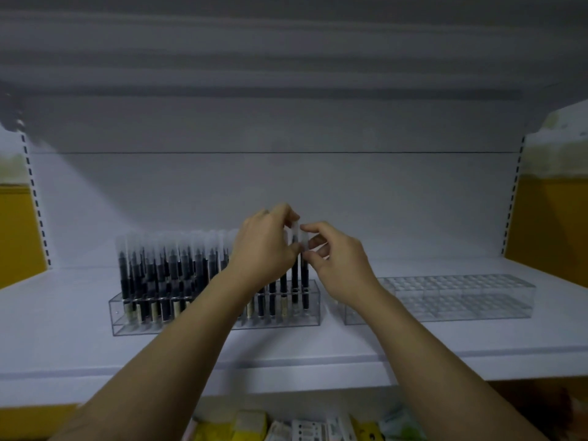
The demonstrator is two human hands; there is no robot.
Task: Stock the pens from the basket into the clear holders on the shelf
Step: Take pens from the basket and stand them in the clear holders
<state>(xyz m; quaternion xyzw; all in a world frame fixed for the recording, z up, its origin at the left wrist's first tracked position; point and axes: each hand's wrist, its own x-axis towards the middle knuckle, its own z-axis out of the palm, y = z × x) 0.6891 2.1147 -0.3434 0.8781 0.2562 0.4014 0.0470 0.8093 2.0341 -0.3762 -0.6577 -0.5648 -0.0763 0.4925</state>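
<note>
A clear holder (127, 316) on the white shelf (286, 348) is packed with upright black pens (165, 272) with frosted caps. At its right end stand a few more pens (295, 281). My left hand (264, 249) pinches the frosted cap of one of these pens. My right hand (337, 259) pinches the cap of the pen beside it, at the holder's right end. Both pens stand upright with their lower ends inside the holder. A second clear holder (461, 297) to the right has empty slots. The basket is out of view.
The shelf's back panel (286, 192) rises behind the holders, with slotted uprights at both sides. An upper shelf overhangs above. Yellow walls flank the unit. Below the shelf edge lie assorted packaged goods (302, 428).
</note>
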